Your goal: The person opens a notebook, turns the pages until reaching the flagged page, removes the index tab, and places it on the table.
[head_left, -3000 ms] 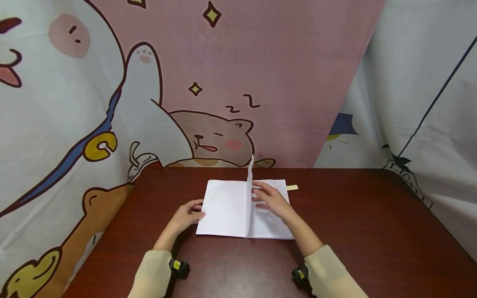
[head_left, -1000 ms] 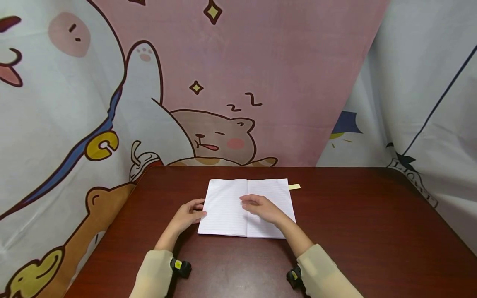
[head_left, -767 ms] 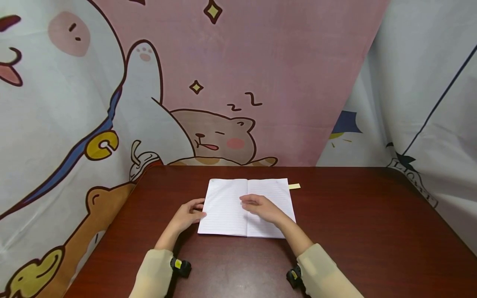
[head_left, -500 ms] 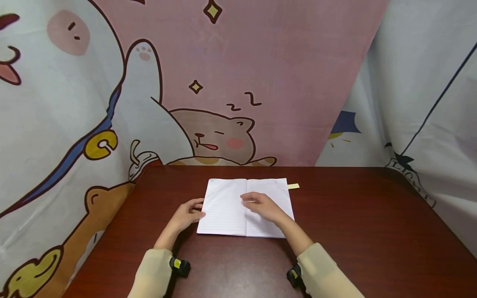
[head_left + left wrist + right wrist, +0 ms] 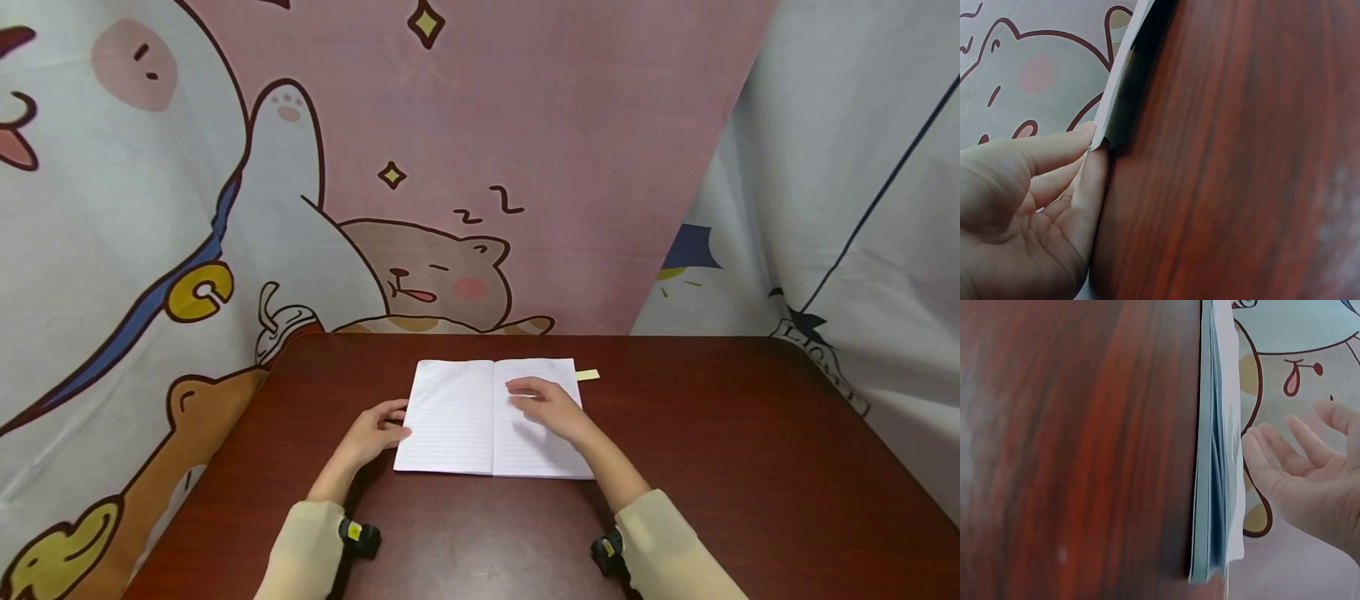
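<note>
An opened notebook (image 5: 450, 425) with lined white pages lies flat on the dark red-brown table. My left hand (image 5: 370, 435) pinches its left edge; in the left wrist view the thumb of the left hand (image 5: 1035, 194) is on top of the notebook edge (image 5: 1113, 100), with a finger beneath. Above the right page hovers my right hand (image 5: 551, 408), its fingers relaxed and slightly bent. The right wrist view has that right hand (image 5: 1310, 465) holding nothing, close to the page stack (image 5: 1216, 456). A pale yellow tab (image 5: 588, 375) sticks out at the notebook's upper right.
The wooden table (image 5: 712, 433) extends around the notebook on all sides. Behind it hangs a cartoon-printed cloth (image 5: 585, 167), and a white cloth (image 5: 862, 208) hangs on the right. A black wrist device (image 5: 362, 538) is on the left arm, another black device (image 5: 607, 553) on the right.
A page that stood upright three seconds ago now lies flat on the left side. My right hand went left over the fold, then back right over the right page. The left hand stayed put.
</note>
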A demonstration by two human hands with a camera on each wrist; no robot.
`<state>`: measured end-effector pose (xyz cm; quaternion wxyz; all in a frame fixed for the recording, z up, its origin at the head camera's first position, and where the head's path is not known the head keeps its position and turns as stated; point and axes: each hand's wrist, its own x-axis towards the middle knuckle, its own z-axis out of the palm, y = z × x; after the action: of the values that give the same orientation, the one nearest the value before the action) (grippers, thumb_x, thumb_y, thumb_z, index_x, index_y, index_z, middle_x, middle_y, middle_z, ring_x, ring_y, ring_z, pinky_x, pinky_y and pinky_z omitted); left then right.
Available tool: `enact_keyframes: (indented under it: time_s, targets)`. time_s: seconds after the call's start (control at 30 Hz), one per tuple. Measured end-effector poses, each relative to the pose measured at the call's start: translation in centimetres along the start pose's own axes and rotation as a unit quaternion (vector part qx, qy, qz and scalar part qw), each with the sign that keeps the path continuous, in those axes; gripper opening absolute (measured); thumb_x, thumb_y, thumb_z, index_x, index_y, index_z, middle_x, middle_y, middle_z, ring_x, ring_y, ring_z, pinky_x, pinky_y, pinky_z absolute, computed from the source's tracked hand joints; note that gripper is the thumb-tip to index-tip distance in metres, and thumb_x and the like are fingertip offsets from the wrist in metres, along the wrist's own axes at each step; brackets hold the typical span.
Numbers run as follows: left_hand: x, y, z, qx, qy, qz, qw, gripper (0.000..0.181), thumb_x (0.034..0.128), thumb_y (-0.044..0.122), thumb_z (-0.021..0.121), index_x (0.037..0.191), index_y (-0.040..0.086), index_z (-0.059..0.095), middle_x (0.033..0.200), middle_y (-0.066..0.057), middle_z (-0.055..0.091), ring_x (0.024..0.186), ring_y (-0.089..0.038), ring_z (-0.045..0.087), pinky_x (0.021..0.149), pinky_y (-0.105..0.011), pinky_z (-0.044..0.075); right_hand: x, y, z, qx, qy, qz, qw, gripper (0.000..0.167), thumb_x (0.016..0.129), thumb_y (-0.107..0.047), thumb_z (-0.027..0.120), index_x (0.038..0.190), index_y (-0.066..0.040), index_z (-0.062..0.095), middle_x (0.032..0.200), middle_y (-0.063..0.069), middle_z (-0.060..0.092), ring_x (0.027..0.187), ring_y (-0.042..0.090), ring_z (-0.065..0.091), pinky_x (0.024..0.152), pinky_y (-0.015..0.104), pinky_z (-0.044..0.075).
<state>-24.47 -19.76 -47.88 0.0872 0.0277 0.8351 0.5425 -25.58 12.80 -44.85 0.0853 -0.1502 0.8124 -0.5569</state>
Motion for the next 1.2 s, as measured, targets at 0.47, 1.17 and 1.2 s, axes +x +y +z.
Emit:
enact_keyframes:
  time_s: [0.47,1.17,1.2]
  targets:
    - [0.0,-0.1,0.1,0.006,0.002,0.001,1.0000,0.052,0.0913,0.001,0.067,0.140,-0.004,0.051,0.126,-0.026,0.059,0.098,-0.021,0.064,0.083,-0.036,0.060,-1.6,1.1,-3.3,-0.010,0.061,0.032,0.9976,0.041,0.100,-0.013,0.057,0.135,0.008,0.053,0.139,0.028,0.055,0.125,0.039,0.057,0.101,0.047,0.053]
    - [0.3,-0.3,0.0,0.003,0.003,-0.006,1.0000,0.051,0.0911,0.000,0.067,0.140,-0.003,0.052,0.125,-0.025,0.060,0.095,-0.018,0.064,0.083,-0.037,0.060,-3.0,2.4,-5.8,-0.061,0.091,0.074,0.9911,0.044,0.100,-0.015,0.056,0.137,0.008,0.051,0.139,0.033,0.053,0.133,0.046,0.048,0.113,0.056,0.038]
    - [0.3,-0.3,0.0,0.003,0.001,-0.004,1.0000,0.051,0.0912,0.001,0.067,0.140,-0.003,0.052,0.125,-0.026,0.060,0.095,-0.018,0.064,0.083,-0.037,0.060,-3.0,2.4,-5.8,-0.062,0.092,0.075,0.9910,0.044,0.100,-0.015,0.056,0.137,0.008,0.051,0.139,0.034,0.052,0.134,0.046,0.047,0.113,0.057,0.037]
